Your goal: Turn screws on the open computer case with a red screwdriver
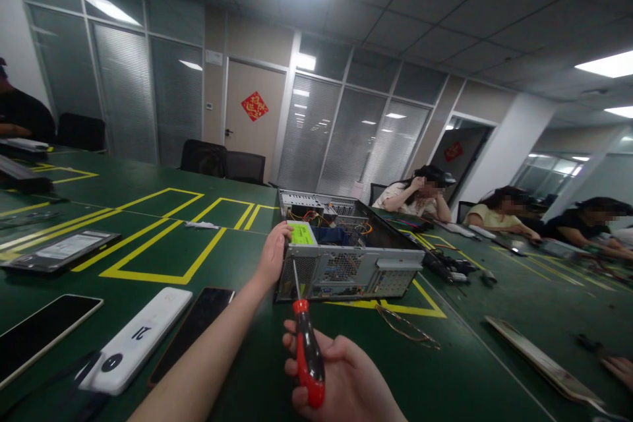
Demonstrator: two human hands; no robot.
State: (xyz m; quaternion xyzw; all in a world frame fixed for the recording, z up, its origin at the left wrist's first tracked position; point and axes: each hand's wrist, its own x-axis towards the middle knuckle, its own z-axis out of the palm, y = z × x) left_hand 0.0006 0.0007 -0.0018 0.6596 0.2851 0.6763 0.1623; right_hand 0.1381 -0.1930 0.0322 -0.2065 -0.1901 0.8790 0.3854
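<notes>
An open desktop computer case (346, 257) lies on the green table (148, 250), its rear panel facing me and wires showing inside. My left hand (273, 252) rests on the case's near left top corner, fingers curled over the edge next to a green label. My right hand (341, 379) is closed round a screwdriver (307, 349) with a red and black handle. Its thin shaft points up toward the rear panel's left edge, the tip close to or touching it.
Phones (44, 330), a white power bank (136, 339) and a drive (62, 249) lie at the near left. A side panel (544, 362) lies at the right, a pair of glasses (408, 328) beside the case. Several people sit along the far right side. Yellow tape marks the table.
</notes>
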